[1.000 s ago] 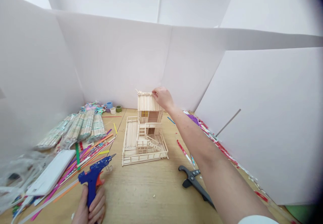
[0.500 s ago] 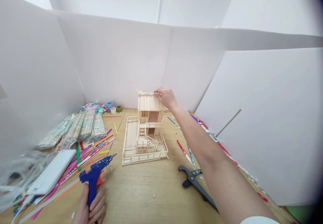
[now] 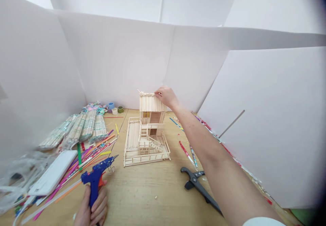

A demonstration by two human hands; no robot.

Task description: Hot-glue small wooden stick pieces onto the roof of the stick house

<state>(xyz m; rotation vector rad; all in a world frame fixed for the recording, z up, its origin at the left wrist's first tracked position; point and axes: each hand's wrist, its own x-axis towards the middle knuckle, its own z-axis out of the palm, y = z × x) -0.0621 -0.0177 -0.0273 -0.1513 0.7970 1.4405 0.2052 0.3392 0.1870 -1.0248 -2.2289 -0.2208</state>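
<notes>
My left hand point(image 3: 91, 204) at the bottom of the view is shut around the handle of a blue hot glue gun point(image 3: 95, 178), whose nozzle points up and to the right. A model house of pale wooden sticks point(image 3: 146, 141) stands on the table, with a deck, railings and stairs. My right hand point(image 3: 166, 97) reaches across and rests its fingertips on the ridge of the model's sloped stick roof point(image 3: 152, 103). Those fingers hide part of the ridge, so I cannot tell if they pinch anything.
Black-handled cutters point(image 3: 196, 185) lie right of the model, near coloured strips. Left of it are wrapped stick bundles point(image 3: 86, 129), loose coloured strips point(image 3: 89, 154), a white board point(image 3: 53, 173) and a plastic bag point(image 3: 15, 181). Tape rolls point(image 3: 114, 110) stand behind. White panels point(image 3: 119, 59) surround the wooden table point(image 3: 132, 193).
My right hand stays at the roof ridge with only a slight shift. The glue gun remains in my left hand, and the view has moved a little.
</notes>
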